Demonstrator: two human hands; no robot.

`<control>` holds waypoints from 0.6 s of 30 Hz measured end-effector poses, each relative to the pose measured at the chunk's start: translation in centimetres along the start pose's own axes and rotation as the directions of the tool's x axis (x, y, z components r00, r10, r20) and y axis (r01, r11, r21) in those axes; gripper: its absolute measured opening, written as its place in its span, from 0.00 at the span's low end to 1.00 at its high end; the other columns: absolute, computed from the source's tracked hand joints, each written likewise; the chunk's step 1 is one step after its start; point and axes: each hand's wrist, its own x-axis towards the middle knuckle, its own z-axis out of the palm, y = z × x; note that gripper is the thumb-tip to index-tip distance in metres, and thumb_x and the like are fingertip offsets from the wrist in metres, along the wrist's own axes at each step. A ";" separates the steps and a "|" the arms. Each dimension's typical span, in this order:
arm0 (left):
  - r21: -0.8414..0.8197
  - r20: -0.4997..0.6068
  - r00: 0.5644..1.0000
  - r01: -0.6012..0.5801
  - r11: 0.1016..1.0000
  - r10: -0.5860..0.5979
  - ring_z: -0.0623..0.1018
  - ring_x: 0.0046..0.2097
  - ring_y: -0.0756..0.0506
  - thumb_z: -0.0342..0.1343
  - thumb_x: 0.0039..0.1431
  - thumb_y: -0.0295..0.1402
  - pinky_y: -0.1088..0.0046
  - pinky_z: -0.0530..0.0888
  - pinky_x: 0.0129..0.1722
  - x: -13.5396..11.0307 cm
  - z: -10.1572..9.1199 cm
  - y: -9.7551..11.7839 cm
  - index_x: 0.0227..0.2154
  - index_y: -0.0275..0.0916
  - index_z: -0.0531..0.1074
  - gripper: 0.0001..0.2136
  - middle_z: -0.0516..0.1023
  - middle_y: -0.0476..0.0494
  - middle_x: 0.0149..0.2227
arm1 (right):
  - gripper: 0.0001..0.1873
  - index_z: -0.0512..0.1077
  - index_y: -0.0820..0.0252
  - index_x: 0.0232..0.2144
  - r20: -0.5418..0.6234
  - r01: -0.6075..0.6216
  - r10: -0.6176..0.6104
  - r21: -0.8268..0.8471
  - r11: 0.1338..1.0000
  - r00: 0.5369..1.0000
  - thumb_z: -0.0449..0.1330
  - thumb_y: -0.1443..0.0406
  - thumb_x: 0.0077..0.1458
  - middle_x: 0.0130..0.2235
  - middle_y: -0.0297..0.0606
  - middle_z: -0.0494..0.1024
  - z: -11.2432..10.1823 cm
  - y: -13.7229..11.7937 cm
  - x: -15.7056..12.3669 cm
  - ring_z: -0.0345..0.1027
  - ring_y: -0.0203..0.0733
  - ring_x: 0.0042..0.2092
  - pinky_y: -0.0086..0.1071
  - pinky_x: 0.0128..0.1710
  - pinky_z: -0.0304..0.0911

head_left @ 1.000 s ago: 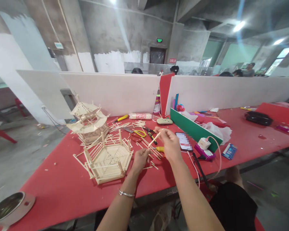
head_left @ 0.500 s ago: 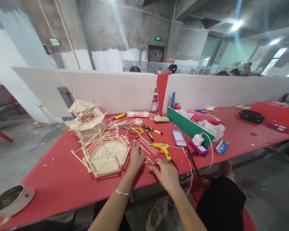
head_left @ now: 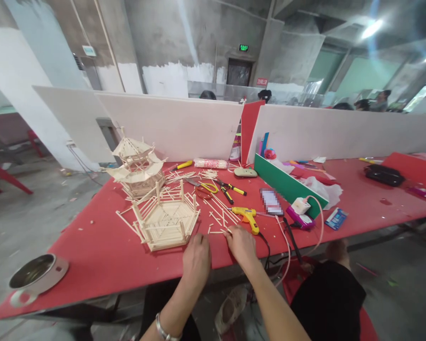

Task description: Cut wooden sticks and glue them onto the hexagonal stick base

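Wooden and pale, the loose sticks (head_left: 218,231) are thin and straight like skewers, and they lie scattered near the front edge of the red bench (head_left: 102,265). The right hand (head_left: 240,242) rests palm down at that edge with its fingertips touching the nearest of them. Its fingers are bent close together over the wood, and whether they pinch a stick cannot be told. The left hand (head_left: 196,258) lies just beside it, also palm down, fingers stretched flat and side by side on the smooth red surface, with nothing seen in its grasp; a silvery bracelet (head_left: 163,329) circles that wrist.

Just beyond the left hand stands a hexagonal stick frame (head_left: 166,218), a low open lattice with short upright posts at its corners. Behind it, toward the bench's back left, is a tiered pagoda model (head_left: 138,166) of the same wood, with flared roofs. A yellow glue gun (head_left: 246,215) lies near the right hand's far side, its black cord running off the front edge. Farther back are yellow-handled scissors (head_left: 208,187) and pliers (head_left: 230,189).

A round metal bowl (head_left: 35,272), shiny and shallow, sits at the front left corner. White partition boards (head_left: 173,125) stand along the back edge, and a green board (head_left: 287,184) slants across the middle. A phone (head_left: 270,201) lies beside it with its screen blurred. The green sign (head_left: 244,48) above the far door is too small to read
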 end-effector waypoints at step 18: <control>-0.942 0.162 0.978 0.194 0.272 -0.134 0.76 0.34 0.44 0.44 0.62 0.57 0.69 0.72 0.37 2.6 1.0 4.0 0.36 0.34 0.76 0.28 0.77 0.42 0.28 | 0.40 0.79 0.59 0.30 -0.140 0.136 -0.054 0.685 0.715 0.989 0.39 0.40 0.62 0.42 0.46 0.80 -2.7 -4.1 1.1 0.72 0.47 0.48 0.39 0.52 0.64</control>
